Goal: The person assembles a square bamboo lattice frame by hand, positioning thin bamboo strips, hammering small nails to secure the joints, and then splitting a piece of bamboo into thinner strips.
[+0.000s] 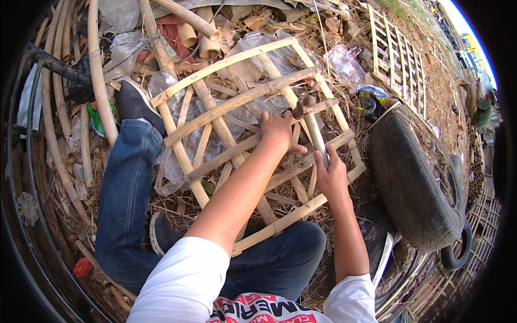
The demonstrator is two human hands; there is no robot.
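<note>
Grasping hammer (316, 134) with right hand (332, 175); perhaps gripping pale bamboo lattice (242, 102) with left hand (277, 132), over littered ground (175, 212), with tyre (406, 177) right of both.

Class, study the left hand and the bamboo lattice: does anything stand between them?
Nothing visible does. The left hand appears to rest directly on the bamboo lattice; the hammer in the right hand is to its right, not between them.

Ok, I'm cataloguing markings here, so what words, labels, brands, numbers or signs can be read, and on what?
Shirt: black lettering and pale lettering on red, partly readable; I won't copy the wording.
Wrapper, blue and yellow: any print is too small to read.
Tyre: no readable marking.
</note>
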